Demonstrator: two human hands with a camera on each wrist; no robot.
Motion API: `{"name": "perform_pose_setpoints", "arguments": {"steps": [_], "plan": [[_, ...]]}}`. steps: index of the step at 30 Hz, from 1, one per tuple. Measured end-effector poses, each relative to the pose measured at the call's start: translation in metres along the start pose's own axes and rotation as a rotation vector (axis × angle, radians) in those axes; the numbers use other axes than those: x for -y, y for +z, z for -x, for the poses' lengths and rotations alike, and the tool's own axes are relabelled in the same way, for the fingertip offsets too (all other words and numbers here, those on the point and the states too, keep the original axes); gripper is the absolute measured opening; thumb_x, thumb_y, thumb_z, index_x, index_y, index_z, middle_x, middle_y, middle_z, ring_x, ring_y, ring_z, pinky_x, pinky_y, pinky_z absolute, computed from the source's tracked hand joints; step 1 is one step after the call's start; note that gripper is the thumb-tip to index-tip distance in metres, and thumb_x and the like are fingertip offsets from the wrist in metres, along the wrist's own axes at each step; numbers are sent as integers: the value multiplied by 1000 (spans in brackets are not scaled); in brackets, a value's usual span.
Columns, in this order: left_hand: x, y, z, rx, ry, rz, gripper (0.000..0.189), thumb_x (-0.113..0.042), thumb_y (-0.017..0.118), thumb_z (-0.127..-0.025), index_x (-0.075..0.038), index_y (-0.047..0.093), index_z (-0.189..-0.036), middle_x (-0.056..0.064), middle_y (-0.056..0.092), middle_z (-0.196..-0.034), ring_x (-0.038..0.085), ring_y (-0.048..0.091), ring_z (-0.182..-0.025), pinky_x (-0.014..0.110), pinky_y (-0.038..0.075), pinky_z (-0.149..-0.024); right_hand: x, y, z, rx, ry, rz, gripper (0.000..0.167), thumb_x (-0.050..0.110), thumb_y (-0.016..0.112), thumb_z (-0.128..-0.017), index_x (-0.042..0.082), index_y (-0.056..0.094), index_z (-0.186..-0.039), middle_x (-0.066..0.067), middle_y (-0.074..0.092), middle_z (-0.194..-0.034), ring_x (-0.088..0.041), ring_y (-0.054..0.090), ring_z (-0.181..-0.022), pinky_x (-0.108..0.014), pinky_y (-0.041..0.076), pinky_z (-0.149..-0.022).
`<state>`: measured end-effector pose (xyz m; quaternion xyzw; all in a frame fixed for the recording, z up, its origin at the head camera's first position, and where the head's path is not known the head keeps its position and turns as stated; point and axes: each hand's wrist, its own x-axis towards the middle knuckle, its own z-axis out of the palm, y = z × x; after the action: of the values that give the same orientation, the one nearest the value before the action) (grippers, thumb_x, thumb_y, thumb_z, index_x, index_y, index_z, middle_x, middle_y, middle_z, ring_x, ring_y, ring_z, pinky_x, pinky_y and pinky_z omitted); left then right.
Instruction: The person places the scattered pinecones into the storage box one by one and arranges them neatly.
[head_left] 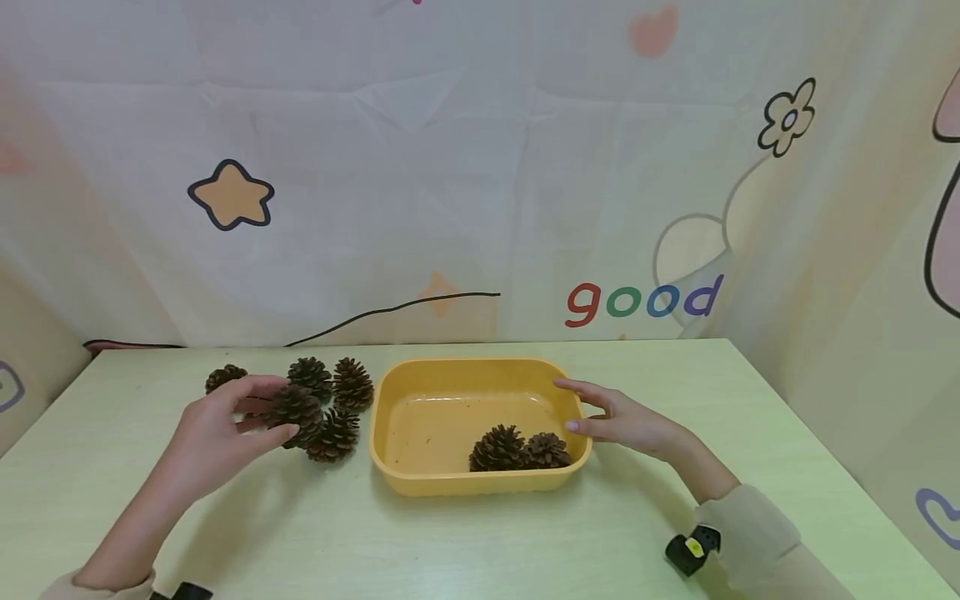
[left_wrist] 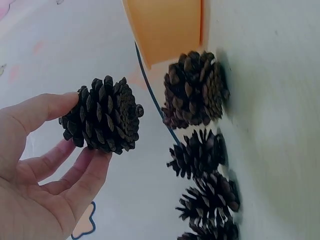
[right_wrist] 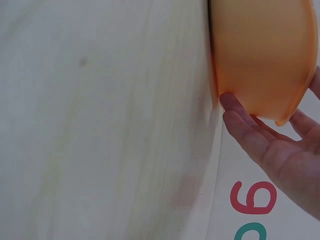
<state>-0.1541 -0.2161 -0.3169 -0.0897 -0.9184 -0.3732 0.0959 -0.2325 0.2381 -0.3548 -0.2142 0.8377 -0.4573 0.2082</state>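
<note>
Head view: the left hand [head_left: 217,425] has a pinecone [head_left: 295,407] pinched between thumb and fingers, right by some loose cones [head_left: 352,385] on the table [head_left: 480,550]. Two more cones [head_left: 497,450] sit in the yellow tray [head_left: 435,425] — right hand [head_left: 626,423] gripping its right end. Left wrist: the pinched one's up off the table. Right wrist: fingertips against the yellow tray's outer wall.

Two pinecones [head_left: 497,448] in the tray [head_left: 480,482], other pinecones [head_left: 352,385] left.
</note>
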Motion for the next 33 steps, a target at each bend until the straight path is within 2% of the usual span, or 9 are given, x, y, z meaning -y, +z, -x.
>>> {"name": "perform_pose_setpoints", "arguments": {"steps": [9, 22, 30, 33], "plan": [[-15, 10, 0, -11, 48, 11, 48, -18, 72, -78, -4, 54, -120, 12, 58, -112, 28, 59, -97, 34, 51, -83, 1, 1, -2, -1, 11, -7, 67, 27, 60, -89, 11, 25, -144, -23, 11, -149, -46, 19, -131, -47, 42, -94], [-29, 28, -5, -3, 92, 76, 47, -14, 75, -75, -6, 57, -117, 9, 60, -108, 26, 59, -96, 33, 52, -81, 1, 1, -2, -1, 17, 0, 68, 27, 60, -89, 11, 25, -144, -23, 12, -149, -47, 19, -131, -47, 42, -94], [-37, 41, -9, 23, 107, 123, 46, -9, 75, -74, -5, 57, -117, 11, 59, -112, 26, 58, -98, 30, 52, -81, -1, 0, -3, -5, 28, 11, 68, 29, 60, -88, 12, 26, -144, -23, 14, -148, -47, 21, -130, -47, 43, -93], [-41, 46, -11, 28, 119, 121, 45, -9, 75, -74, -6, 58, -116, 9, 60, -109, 24, 59, -96, 30, 52, -80, -1, 0, -3, -7, 34, 11, 68, 29, 60, -88, 13, 26, -144, -23, 14, -148, -47, 22, -130, -48, 43, -93]]}}
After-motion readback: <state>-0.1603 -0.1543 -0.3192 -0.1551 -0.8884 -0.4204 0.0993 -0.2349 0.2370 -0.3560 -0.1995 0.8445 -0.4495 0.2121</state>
